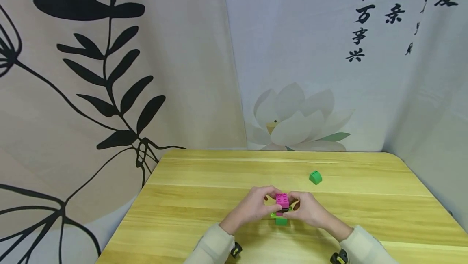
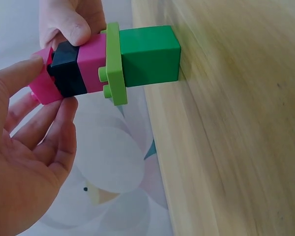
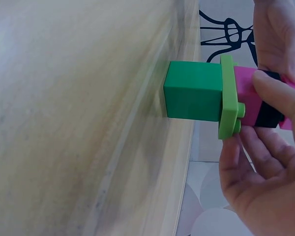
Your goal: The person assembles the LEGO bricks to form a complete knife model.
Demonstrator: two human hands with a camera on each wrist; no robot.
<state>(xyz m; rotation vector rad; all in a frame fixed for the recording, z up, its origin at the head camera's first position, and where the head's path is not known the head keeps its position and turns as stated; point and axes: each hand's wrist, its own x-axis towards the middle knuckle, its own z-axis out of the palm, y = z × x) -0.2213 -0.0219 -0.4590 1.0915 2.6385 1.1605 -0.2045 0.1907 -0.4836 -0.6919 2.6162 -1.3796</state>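
Note:
A small tower of toy building bricks stands on the table. Its base is a green brick point(image 2: 150, 56), topped by a lime plate point(image 2: 116, 64) whose studs stick out past the tower. Above that come a pink brick point(image 2: 92, 63), a black brick point(image 2: 68, 73) and another pink brick point(image 1: 282, 199). My left hand point(image 1: 256, 205) pinches the top pink brick between thumb and fingers; it sits slightly askew, with black studs showing beneath. From the other side my right hand point(image 1: 308, 209) grips the tower, thumb across the lower pink brick near the black one.
A loose green brick point(image 1: 315, 177) lies farther back on the wooden table point(image 1: 204, 174), right of the tower. Behind the table hangs a printed curtain point(image 1: 190, 73) with plant and lotus patterns.

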